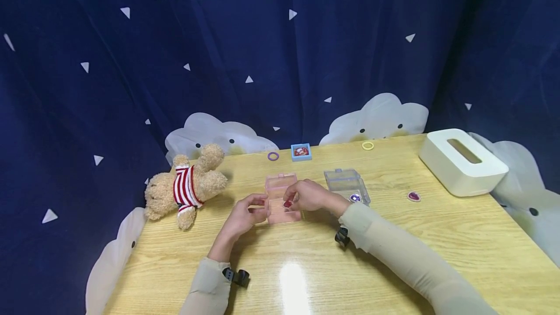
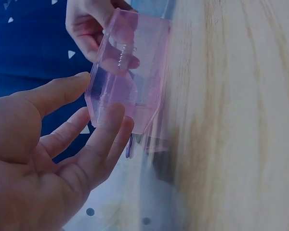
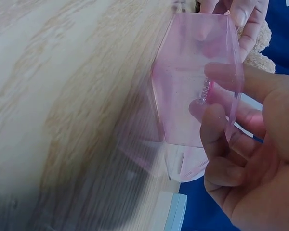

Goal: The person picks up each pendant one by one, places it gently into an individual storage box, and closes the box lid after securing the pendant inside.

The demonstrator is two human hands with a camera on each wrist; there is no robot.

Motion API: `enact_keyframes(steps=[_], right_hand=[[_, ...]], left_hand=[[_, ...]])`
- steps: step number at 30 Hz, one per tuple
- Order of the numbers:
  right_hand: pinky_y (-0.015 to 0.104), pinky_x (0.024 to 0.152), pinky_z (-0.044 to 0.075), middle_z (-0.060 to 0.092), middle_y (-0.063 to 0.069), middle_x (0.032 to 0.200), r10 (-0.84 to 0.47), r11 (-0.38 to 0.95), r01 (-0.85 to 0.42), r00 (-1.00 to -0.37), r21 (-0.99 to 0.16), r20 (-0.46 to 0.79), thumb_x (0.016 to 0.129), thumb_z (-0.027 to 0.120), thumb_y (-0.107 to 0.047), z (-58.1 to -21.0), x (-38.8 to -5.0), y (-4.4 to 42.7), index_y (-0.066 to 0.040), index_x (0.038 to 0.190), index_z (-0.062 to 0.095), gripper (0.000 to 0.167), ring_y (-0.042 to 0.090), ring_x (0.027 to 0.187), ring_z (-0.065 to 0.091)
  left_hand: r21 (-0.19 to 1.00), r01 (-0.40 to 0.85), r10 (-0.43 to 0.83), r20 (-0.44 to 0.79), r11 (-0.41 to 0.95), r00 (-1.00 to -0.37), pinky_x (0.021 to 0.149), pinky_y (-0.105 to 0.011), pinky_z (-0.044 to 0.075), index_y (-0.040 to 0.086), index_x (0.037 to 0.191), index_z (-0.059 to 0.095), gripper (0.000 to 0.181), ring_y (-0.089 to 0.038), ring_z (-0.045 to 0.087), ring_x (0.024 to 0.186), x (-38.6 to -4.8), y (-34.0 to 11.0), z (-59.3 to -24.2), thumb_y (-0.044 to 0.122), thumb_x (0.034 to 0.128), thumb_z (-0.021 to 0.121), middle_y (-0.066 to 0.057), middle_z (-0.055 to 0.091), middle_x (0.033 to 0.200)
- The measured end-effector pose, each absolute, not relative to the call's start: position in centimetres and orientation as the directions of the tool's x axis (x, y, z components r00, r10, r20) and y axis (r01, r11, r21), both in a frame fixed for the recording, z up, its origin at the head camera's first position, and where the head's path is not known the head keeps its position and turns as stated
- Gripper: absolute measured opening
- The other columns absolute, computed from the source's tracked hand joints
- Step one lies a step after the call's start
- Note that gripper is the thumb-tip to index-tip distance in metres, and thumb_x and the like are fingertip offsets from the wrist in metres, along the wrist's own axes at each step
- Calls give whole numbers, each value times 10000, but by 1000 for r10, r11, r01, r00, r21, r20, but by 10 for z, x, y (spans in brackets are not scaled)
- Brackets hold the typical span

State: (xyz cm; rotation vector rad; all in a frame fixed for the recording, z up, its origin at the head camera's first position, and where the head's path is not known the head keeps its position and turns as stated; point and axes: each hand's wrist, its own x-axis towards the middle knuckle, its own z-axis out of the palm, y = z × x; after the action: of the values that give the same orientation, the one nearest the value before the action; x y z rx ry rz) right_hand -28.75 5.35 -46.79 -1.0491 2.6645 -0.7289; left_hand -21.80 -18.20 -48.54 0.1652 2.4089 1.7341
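Observation:
A pink see-through box (image 1: 284, 218) lies on the table with its lid raised at the far side. My right hand (image 1: 306, 195) reaches into it and pinches a red gem with a sparkly rim (image 1: 287, 203) between thumb and fingers. Through the pink wall, the right wrist view shows the gem's beaded edge (image 3: 205, 91). Fairly straight fingers of my left hand (image 1: 245, 215) touch the box's left side, the thumb by its rim. Right of it, partly behind my right wrist, stands an open clear bluish box (image 1: 345, 181) with a blue-purple gem (image 1: 356, 198).
A teddy bear (image 1: 185, 186) in a striped shirt lies at the left. Along the back are a purple ring (image 1: 273, 156), a small blue tray (image 1: 301, 158) holding something red, and a yellow ring (image 1: 368, 145). To the right are a dark pink gem (image 1: 413, 196) and a white tissue box (image 1: 446, 169).

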Motion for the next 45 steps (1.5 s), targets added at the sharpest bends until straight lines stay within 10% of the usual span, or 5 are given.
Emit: enact_keyframes(steps=[30, 45], right_hand=[[209, 704, 513, 759, 5, 967, -678, 536, -627, -719, -565, 155, 834, 772, -186, -458, -283, 80, -117, 1045, 738, 225, 79, 750, 640], [256, 680, 530, 753, -27, 991, -549, 620, -514, -824, -593, 140, 860, 768, -245, -436, -286, 131, -201, 1049, 736, 196, 73, 731, 642]], left_hand=[[935, -13, 177, -81, 355, -981, 823, -323, 588, 5, 1333, 583, 475, -286, 679, 1026, -219, -182, -484, 28, 880, 726, -244, 629, 1225], [934, -3, 208, -83, 358, -975, 833, -334, 596, -56, 1314, 569, 440, -397, 661, 1076, -207, -175, -459, -20, 891, 685, -345, 586, 1248]])
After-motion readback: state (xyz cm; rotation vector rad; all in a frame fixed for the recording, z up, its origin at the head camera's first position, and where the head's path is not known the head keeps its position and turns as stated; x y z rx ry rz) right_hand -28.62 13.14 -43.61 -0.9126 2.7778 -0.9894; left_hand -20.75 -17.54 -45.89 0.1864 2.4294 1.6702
